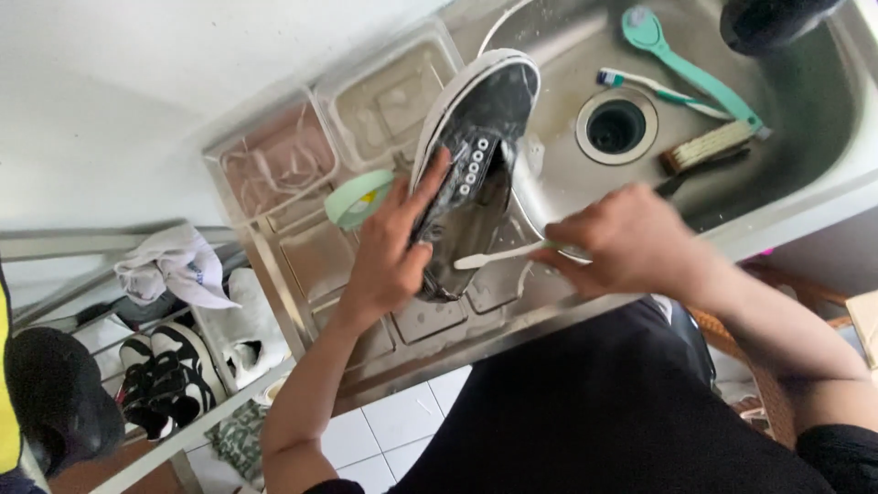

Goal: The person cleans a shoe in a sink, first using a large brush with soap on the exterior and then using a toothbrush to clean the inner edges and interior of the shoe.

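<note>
Left hand (389, 252) clamped around a black canvas shoe (471, 165), tilted over the sink (805, 101) rim so suds drain toward the basin. Right hand (622, 240) closed on a white toothbrush (498, 256), bristle end touching the shoe's side. In the basin near the drain (615, 126): a teal long-handled brush (695, 69), a second toothbrush (654, 87), a wooden scrub brush (709, 146). On the counter (302, 256), two clear tubs: one (274, 160) holding soaking white laces, the other (393, 96) cloudy water.
</note>
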